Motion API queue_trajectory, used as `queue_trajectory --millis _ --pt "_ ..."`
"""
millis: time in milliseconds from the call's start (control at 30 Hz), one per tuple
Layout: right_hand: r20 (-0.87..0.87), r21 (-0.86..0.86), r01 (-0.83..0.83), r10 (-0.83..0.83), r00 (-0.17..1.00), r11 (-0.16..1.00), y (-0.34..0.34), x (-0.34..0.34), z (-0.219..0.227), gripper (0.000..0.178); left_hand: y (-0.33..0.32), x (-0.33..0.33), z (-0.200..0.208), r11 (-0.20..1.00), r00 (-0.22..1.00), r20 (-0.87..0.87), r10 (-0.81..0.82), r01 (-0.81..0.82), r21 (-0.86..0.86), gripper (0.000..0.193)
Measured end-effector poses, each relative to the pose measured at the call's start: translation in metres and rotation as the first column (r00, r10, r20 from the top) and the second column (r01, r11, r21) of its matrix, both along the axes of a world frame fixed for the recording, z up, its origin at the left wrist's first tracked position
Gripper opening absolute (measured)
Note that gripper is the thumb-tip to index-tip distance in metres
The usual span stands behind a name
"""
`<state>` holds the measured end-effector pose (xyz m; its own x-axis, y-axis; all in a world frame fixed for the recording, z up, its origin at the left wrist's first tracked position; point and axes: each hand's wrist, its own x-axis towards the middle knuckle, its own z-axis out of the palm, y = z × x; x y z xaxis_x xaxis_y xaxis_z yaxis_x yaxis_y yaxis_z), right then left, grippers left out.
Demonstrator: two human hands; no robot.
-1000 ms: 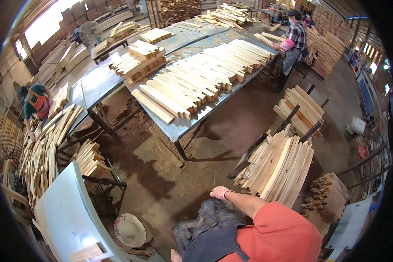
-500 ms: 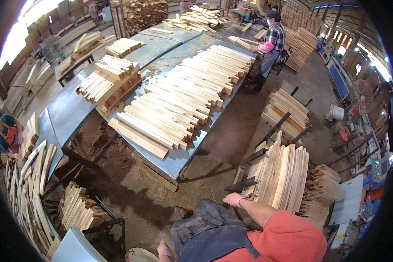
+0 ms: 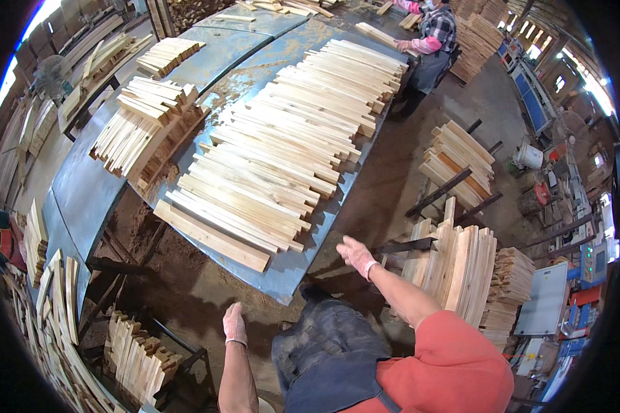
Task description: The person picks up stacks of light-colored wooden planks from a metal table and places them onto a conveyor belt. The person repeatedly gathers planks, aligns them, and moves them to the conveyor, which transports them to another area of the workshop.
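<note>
Your right hand (image 3: pixel 357 253), in a pale pinkish glove, is empty with its fingers loosely extended, just off the near right corner of the blue table (image 3: pixel 280 288); your left hand (image 3: pixel 234 323), gloved alike, is also empty and unclenched, below the table's near edge. The row of wooden strips (image 3: pixel 275 144) lies side by side along the tabletop ahead of you, ends uneven, with a thicker plank (image 3: pixel 210 237) nearest you. Beside your right hand, a dark metal bar (image 3: pixel 406 246) juts out in front of the upright stack of strips (image 3: pixel 455 265) (mind that one, it stands close to your fingers). A second stack (image 3: pixel 458 165) sits in a rack beyond it, and a bundle of short pieces (image 3: pixel 134 358) stands low to your left. A block of stacked strips (image 3: pixel 134 127) occupies the table's left part; a co-worker in a checked shirt (image 3: pixel 437 34) stands at the far end. At far right, the control panel (image 3: pixel 594 263) has a small screen, its markings too small to read.
</note>
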<state>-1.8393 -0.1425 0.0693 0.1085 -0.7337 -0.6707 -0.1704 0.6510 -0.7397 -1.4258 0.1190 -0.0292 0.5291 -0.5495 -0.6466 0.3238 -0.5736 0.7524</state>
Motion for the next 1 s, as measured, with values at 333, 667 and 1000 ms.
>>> queue_trajectory --millis 333,667,1000 --pt "0.06 -0.466 0.228 -0.226 0.972 0.855 -0.269 0.019 -0.051 0.076 -0.21 -0.034 0.056 0.98 0.976 0.136 0.172 -0.183 0.075 0.052" --pt "-0.055 -0.452 0.268 -0.327 0.944 0.851 -0.317 0.023 -0.086 0.061 -0.262 -0.037 0.068 0.749 0.754 -0.248 0.609 -0.649 -0.132 0.019" --pt "-0.268 -0.273 -0.322 0.249 0.93 0.907 -0.225 0.003 -0.054 0.054 -0.219 0.041 0.04 0.837 0.834 0.104 0.542 -0.525 -0.152 0.033"
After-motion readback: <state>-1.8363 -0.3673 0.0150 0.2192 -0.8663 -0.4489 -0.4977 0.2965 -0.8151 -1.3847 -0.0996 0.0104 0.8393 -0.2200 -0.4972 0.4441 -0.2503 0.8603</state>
